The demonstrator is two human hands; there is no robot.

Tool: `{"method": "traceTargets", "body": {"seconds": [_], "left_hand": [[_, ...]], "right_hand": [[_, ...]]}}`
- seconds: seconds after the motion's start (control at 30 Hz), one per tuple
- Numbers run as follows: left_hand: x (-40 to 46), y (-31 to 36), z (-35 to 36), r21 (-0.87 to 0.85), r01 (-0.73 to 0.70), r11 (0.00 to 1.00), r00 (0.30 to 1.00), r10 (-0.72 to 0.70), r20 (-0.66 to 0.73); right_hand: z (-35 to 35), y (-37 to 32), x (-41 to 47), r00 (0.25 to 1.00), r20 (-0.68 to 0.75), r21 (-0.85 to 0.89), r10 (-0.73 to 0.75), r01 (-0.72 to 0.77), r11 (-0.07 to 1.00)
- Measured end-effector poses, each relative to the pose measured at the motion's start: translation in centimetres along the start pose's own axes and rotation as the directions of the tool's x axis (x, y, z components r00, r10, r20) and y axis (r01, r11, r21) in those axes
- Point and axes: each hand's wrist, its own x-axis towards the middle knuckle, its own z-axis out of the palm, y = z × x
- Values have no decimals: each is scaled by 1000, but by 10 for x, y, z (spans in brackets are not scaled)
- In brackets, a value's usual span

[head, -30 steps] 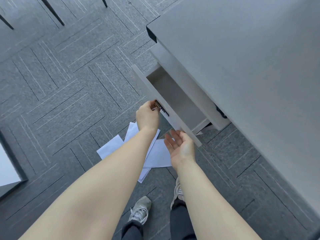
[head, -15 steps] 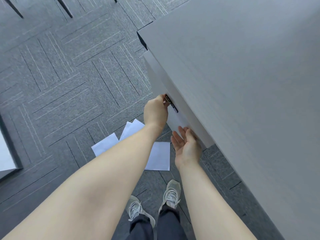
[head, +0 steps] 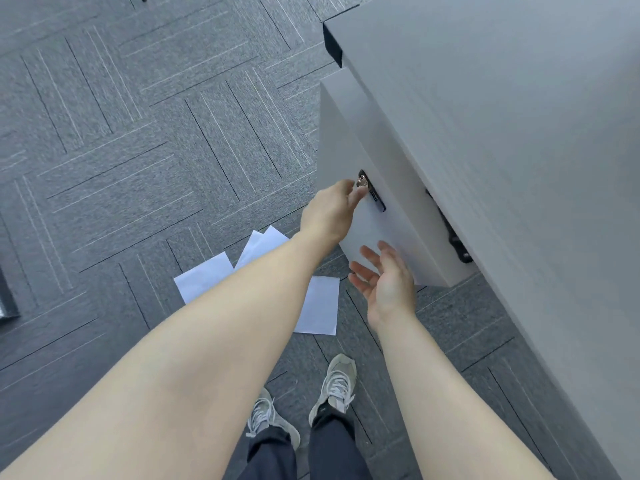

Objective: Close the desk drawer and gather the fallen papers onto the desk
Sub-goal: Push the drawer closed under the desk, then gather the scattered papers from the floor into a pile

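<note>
Drawer (head: 388,216) front sits flush with the pedestal under the table (head: 502,116); looks shut, though the seam is hard to read from this angle. Left hand (head: 329,213) at the key (head: 362,181) beside the dark handle (head: 375,199), fingertips curled loosely, grip on the key uncertain. Right hand (head: 388,282) open, palm up, holding nothing, just beside the drawer's lower corner. Papers (head: 263,271) lie scattered on the carpet (head: 138,150) below, partly behind the left forearm. Closing step about done; next calls for bending down and gathering the sheets.
</note>
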Motion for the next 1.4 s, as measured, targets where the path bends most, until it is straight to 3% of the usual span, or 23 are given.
{"method": "traceTargets", "body": {"seconds": [0.17,0.33,0.43,0.53,0.73,0.87,0.93,1.0,1.03,1.1,1.17,1.23,1.3,1.4], "left_hand": [[-40,-133,0,-205,295,933,948,-313,-60],[-70,-363,25,-29,578,816,816,-577,19],[-64,-474,53,-26,630,776,777,-630,7],[-36,-548,86,-53,605,795,792,-607,-60],[47,-614,133,15,510,860,850,-502,-162],[75,-620,155,73,559,826,818,-536,-207],[77,-618,161,84,558,826,826,-542,-155],[72,-619,162,37,552,833,833,-549,-65],[65,-621,159,3,569,823,821,-568,-57],[43,-633,145,1,629,777,761,-616,-201],[16,-653,136,11,727,687,634,-665,-394],[-2,-664,135,-84,799,595,510,-745,-430],[-5,-664,144,-126,825,551,464,-786,-408],[4,-663,149,-196,837,510,407,-821,-400]], "right_hand": [[27,68,24,986,93,-415,141,-90,905],[42,207,110,964,44,-646,261,-171,743],[47,299,176,948,-24,-715,316,-237,657],[51,375,238,950,-90,-747,299,-263,611],[62,450,320,963,-240,-682,125,-259,684],[68,469,339,967,-241,-590,79,-211,779],[75,469,341,968,-228,-549,102,-214,808],[80,466,344,981,-176,-620,77,-172,766],[81,461,347,993,-122,-713,8,-93,695],[79,442,355,987,86,-909,-137,134,395],[71,416,370,936,328,-942,-125,334,28],[58,396,383,909,412,-896,-72,389,-216],[45,390,394,903,422,-854,-74,369,-366],[36,395,401,867,486,-778,-106,374,-506]]}}
